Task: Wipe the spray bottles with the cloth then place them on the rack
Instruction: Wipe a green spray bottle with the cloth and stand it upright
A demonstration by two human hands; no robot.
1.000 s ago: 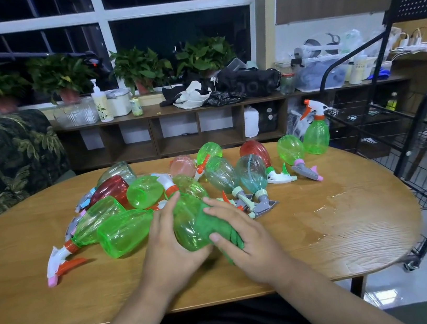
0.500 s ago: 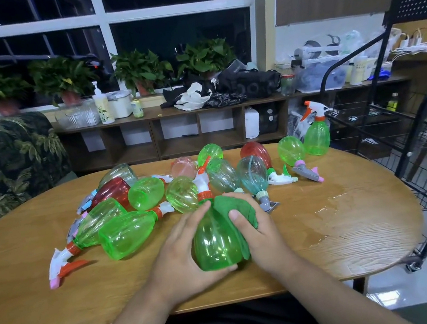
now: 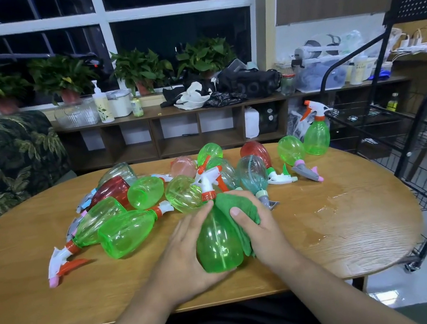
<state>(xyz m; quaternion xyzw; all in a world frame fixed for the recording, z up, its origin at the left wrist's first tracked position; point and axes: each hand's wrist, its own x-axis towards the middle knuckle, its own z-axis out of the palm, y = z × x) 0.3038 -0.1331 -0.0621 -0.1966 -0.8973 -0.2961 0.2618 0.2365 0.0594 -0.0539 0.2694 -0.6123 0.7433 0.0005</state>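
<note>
Wood-grain oval table (image 3: 33,297) fills my feed, with a low shelf unit (image 3: 172,112) and potted plants (image 3: 139,68) along the dark window behind it. At the table's 6 o'clock edge, closest to me, a green spray bottle (image 3: 218,243) stands base-down and tilts a little. Its white and orange trigger head (image 3: 206,180) points toward 12 o'clock. I can see straight through its clear wall and make out no liquid inside. The left hand (image 3: 181,251) cups its left side and base, fingers wrapped up toward the neck. The right hand (image 3: 263,231) holds a bunched green cloth (image 3: 236,205) against the bottle's right shoulder, the thumb pinning the cloth on the front and the fingers curled behind. From 9 to 12 o'clock lies a heap of spray bottles (image 3: 127,237) on their sides, green, red, pink and bluish, all see-through, touching or overlapping one another. A wet patch (image 3: 330,200) shines on the wood at 3 o'clock. Just off the table from 2 to 3 o'clock stands the black wire rack (image 3: 360,119). One upright green bottle (image 3: 316,136) is at 1 o'clock, beside the rack's top shelf. I cannot tell whether it rests on the rack or on the table.
</note>
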